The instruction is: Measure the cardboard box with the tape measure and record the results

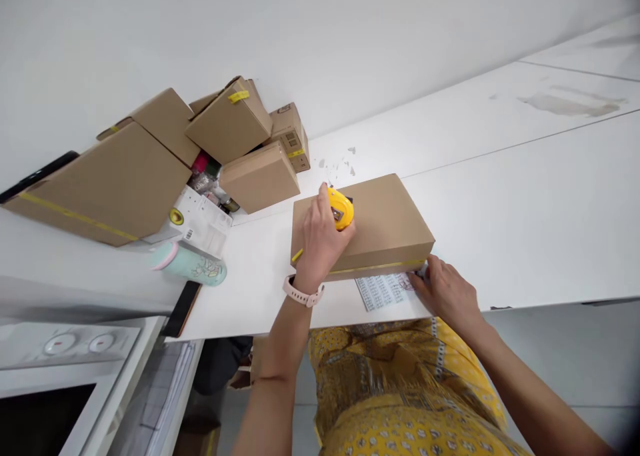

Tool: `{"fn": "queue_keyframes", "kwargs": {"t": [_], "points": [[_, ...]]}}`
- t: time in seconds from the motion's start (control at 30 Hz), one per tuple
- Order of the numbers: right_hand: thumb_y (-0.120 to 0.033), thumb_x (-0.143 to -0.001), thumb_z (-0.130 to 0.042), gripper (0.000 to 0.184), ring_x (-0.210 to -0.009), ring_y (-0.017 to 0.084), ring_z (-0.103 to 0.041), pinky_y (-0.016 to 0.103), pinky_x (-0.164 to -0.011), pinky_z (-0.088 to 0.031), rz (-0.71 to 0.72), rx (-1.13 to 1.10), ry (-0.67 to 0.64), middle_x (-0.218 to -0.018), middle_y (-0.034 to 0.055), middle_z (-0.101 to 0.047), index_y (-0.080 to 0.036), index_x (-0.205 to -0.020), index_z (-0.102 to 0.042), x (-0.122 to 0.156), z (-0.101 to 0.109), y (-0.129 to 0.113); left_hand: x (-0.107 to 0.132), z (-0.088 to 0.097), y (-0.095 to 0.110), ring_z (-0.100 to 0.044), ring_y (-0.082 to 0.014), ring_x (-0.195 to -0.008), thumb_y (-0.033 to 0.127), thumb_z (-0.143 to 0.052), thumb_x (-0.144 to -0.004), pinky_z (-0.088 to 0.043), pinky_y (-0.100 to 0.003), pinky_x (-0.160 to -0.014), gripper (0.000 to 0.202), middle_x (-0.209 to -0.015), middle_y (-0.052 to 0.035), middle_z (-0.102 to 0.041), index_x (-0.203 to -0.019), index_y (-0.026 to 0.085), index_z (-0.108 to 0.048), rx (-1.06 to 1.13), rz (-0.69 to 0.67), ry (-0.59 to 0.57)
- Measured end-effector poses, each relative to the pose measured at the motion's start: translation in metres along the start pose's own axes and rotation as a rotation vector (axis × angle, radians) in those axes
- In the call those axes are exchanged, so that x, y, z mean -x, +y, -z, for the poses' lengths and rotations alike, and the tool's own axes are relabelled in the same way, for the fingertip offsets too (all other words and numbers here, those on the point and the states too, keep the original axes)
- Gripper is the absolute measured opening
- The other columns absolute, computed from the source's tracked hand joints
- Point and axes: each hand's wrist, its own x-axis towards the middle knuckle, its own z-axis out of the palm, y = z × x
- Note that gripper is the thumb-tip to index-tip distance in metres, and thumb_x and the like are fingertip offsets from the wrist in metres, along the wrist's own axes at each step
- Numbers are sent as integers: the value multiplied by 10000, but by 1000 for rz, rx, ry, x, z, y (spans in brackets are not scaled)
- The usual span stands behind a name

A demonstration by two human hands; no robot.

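right hand [445,293] touching near-right corner of one flat brown cardboard box [385,223], grip untellable | box lying on white table [525,229], long axis running left-right | left hand [320,239] clamping one yellow tape measure [341,209] atop box | at least five brown cartons [230,119] sitting far-left

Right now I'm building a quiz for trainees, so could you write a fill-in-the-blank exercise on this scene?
The left hand holds a ____ tape measure on the cardboard box.
The left wrist wears a ____ watch.
The right hand rests at the box's near ____ corner.
The mint bottle lies on its ____.
Missing words: yellow; pink; right; side.
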Motion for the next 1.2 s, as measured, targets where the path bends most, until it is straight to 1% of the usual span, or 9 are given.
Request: {"fn": "queue_keyframes", "kwargs": {"t": [0.23, 0.37, 0.57, 0.7, 0.77, 0.87, 1.03, 1.1, 1.2], "points": [[-220, -998, -415, 244, -758, 270, -681, 332, -558, -378, 42, 153, -19, -857, 110, -695, -151, -1184, -557, -7, -3, 5, 24, -15, -7, -274, -424, -1552, 631, -762, -822, -318, -636, -1204, 1051, -1717, -197, -228, -1627, 244, -209, 7, -168, -236], [-213, -984, -423, 328, -720, 256, -678, 322, -542, -370, 22, 159, -18, -837, 95, -697, -130, -1276, -547, -9, -5, 7, 29, -21, -3, -198, -463, -1569, 635, -859, -730, -302, -658, -1206, 1175, -1729, -201, -177, -1640, 241, -229, -173, -211, -250], [-226, -981, -451, 410, -773, 257, -703, 316, -550, -404, -3, 159, -26, -935, 120, -728, -121, -1358, -572, -6, -5, 4, -30, -63, -6, -200, -463, -1573, 645, -789, -803, -316, -638, -1215, 1088, -1736, -187, -181, -1652, 229, -251, -283, -131, -205], [-228, -976, -429, 376, -715, 257, -698, 322, -536, -414, -8, 113, -25, -902, 133, -732, -119, -1239, -676, -8, -5, 7, -52, -81, 0, -6, -447, -1612, 600, -705, -891, -136, -721, -1246, 1014, -1759, -171, -92, -1667, 208, -184, -254, -193, -80], [-227, -960, -424, 376, -721, 254, -704, 340, -580, -466, -20, -25, 27, -932, 139, -753, -126, -1183, -710, -6, -5, 13, -29, -83, 9, -25, -397, -1624, 523, -621, -970, -120, -693, -1268, 863, -1751, -165, -151, -1655, 189, -216, -194, -283, 11], [-253, -956, -439, 351, -761, 237, -726, 363, -693, -545, -106, -402, 106, -936, 100, -779, -173, -1133, -732, 3, 2, 27, 49, -84, 19, -277, -312, -1585, 412, -507, -1036, -321, -539, -1264, 603, -1625, -190, -437, -1556, 123, -405, -20, -401, 53], [-340, -973, -561, 367, -1050, 254, -734, 422, -868, -576, -111, -873, 172, -1154, 79, -771, -268, -1327, -626, 22, 36, 34, 175, -101, 13, -464, -311, -1483, 488, -539, -1006, -456, -508, -1188, 591, -1496, -189, -598, -1434, 81, -546, 86, -422, -201], [-370, -870, -742, 322, -919, 246, -729, 390, -751, -572, -61, -839, 330, -1040, 65, -757, -269, -1166, -664, 22, 50, 28, 195, -110, 9, -477, -315, -1474, 501, -530, -1021, -437, -515, -1197, 603, -1527, -177, -578, -1446, 74, -546, -9, -458, -230], [-360, -758, -871, 290, -526, 156, -538, 314, -485, -404, -14, -811, 785, -630, -38, -542, -267, -773, -597, 16, 68, 14, 198, -119, 8, -527, -289, -1434, 470, -533, -1041, -422, -493, -1195, 492, -1509, -120, -609, -1405, 149, -608, -100, -435, -158]]}}
